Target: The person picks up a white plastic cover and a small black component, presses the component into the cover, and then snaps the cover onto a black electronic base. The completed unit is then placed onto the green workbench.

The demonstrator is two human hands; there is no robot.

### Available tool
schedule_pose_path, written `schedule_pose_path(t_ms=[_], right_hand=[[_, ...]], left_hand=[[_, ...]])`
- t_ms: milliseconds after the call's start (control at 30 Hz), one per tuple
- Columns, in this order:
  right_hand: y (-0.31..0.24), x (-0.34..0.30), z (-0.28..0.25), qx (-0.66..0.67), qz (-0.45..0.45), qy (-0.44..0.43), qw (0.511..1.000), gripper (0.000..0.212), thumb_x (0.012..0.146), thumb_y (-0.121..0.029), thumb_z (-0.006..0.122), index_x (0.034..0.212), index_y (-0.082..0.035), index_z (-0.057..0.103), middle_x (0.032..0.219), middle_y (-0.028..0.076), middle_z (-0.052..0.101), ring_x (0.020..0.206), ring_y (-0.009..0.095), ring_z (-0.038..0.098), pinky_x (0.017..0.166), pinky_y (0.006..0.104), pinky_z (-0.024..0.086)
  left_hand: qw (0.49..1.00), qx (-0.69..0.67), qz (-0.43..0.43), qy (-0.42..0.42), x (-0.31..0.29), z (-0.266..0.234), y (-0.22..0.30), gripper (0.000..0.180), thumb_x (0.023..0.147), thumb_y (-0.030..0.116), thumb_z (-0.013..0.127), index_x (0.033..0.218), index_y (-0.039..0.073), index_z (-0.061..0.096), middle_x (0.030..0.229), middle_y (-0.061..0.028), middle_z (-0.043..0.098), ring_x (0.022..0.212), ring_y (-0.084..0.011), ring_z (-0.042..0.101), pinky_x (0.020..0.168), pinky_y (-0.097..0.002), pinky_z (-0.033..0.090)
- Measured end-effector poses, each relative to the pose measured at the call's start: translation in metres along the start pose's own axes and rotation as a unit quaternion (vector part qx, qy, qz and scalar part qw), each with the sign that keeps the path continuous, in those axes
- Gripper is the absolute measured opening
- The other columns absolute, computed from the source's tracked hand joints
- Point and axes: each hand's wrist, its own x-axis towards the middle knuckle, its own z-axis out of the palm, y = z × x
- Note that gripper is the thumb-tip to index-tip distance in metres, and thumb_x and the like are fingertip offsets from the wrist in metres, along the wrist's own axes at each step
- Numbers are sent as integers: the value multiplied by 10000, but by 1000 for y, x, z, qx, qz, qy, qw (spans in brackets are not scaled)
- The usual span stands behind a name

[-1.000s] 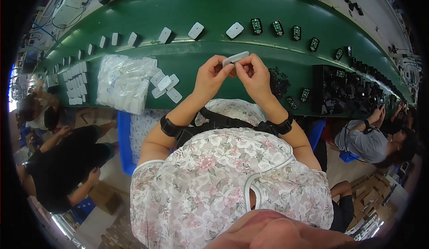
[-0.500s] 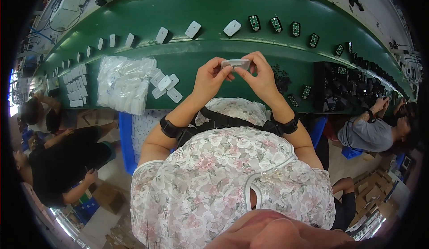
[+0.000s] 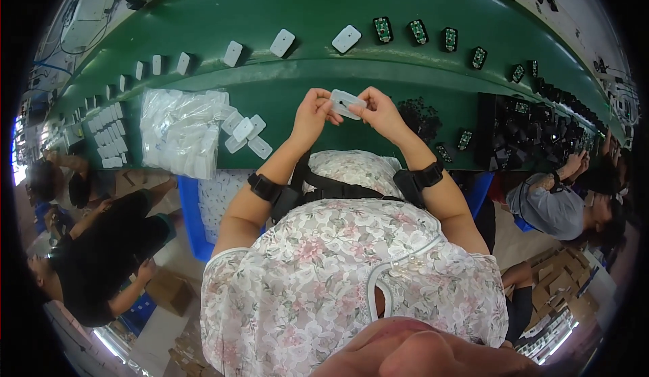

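A white plastic cover (image 3: 347, 98) with rounded corners is held above the green bench in front of me. Its hollow side faces up, and a small dark piece or opening shows near its middle. My right hand (image 3: 382, 113) pinches the cover's right end, thumb lying on its inside. At the left end, my left hand (image 3: 312, 114) is closed with its fingertips against the edge. A pile of small black parts (image 3: 420, 116) lies right of my right hand. To the left, several loose white covers (image 3: 245, 131) lie beside a clear plastic bag (image 3: 177, 130) full of white pieces.
Along the bench's raised strip (image 3: 297, 67) runs a row of white-topped units (image 3: 282, 43) and open black housings with green circuit boards (image 3: 418, 33). A black box of parts (image 3: 485, 130) stands at right. Blue bins (image 3: 193, 218) flank me; other people sit at both sides.
The cover has tipped from edge-on so its hollow side shows, and it has shifted slightly left. Both hands moved with it, and the left fingers have drawn back toward its left end.
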Motion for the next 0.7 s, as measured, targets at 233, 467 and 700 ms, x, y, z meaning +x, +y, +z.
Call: schedule_pose_path(t_ms=[233, 467, 700], right_hand=[[-4, 79, -49, -332, -133, 339, 870, 342, 824, -327, 662, 1097, -146, 562, 1001, 81, 543, 782, 246, 578, 686, 360, 488], [-24, 143, -68, -551, -25, 228, 803, 486, 787, -379, 681, 1190, -159, 521, 1066, 138, 558, 1027, 320, 545, 763, 447, 495], [2, 101, -61, -158, -161, 269, 936, 465, 699, -136, 674, 1122, -43, 504, 1077, 156, 555, 1026, 294, 544, 851, 381, 460]], left_hand=[[868, 449, 170, 126, 29, -33, -26, 81, 853, 92, 575, 897, 78, 642, 776, -96, 571, 705, -278, 603, 586, -361, 485], [851, 508, 102, 90, 29, -25, -26, 135, 809, 163, 637, 930, 103, 628, 904, -116, 523, 769, -334, 573, 641, -399, 480], [774, 617, 108, 94, -2, -22, -22, 507, 712, 270, 739, 1075, 17, 490, 992, -117, 484, 937, -291, 514, 747, -373, 458]])
